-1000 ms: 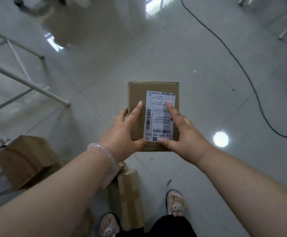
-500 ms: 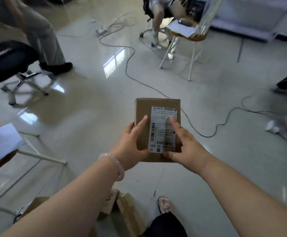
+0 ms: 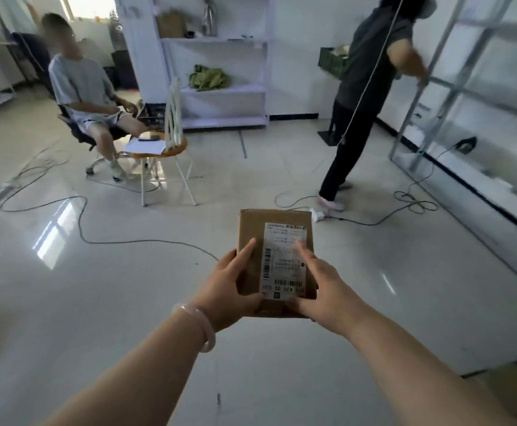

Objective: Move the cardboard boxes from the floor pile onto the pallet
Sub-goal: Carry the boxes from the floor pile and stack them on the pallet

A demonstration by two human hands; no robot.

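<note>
Two hands, my left hand (image 3: 226, 290) and right hand (image 3: 322, 290), grip the cardboard box (image 3: 277, 259) by its sides above the shiny floor (image 3: 97, 302). The floor pile has dropped from view; beyond, a seated person (image 3: 82, 87) and shelves (image 3: 220, 87) now appear.

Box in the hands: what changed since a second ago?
The view swung up from floor to room: the pile and feet dropped out of sight; a chair, shelves, a seated person and a standing person now show. Nothing was taken or let go. The left hand and right hand hold the box as before, label up.
</note>
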